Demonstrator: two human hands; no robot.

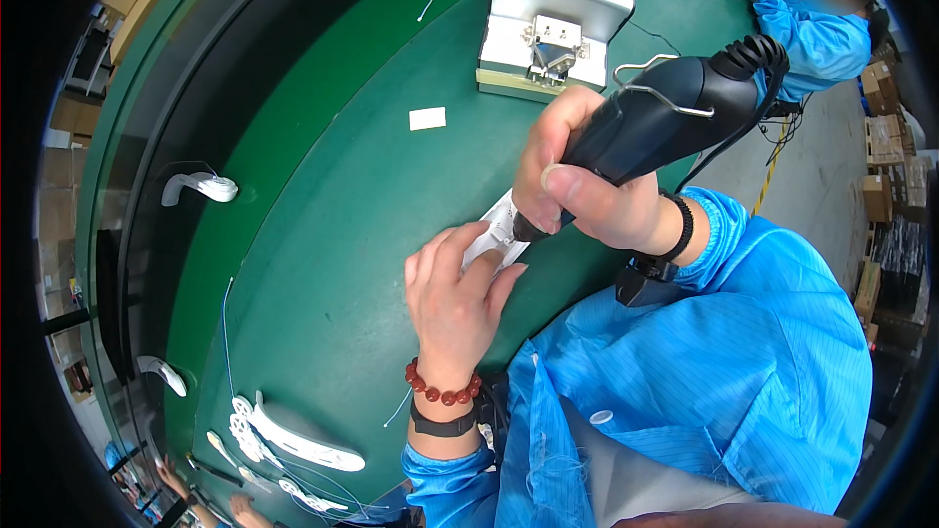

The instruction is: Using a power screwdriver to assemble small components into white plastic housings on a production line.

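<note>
My right hand (pixel 606 200) is wrapped round a black electric screwdriver (pixel 650 117) with a wire hanging loop and a coiled cord. Its tip points down to the left and meets a white plastic part (pixel 502 222) on the green table. My left hand (pixel 453 288) lies over that part, its fingers pressing and holding it from the left and near side. The fingers cover much of the part, so its whole shape and any screw under the tip are hidden.
A white machine (pixel 558 10) stands at the far side of the green table (pixel 362 215). A small pale card (pixel 427 118) lies left of it. White curved housings (pixel 308 440) and wired pieces lie at the near left. A co-worker's blue sleeve (pixel 817 34) shows at far right.
</note>
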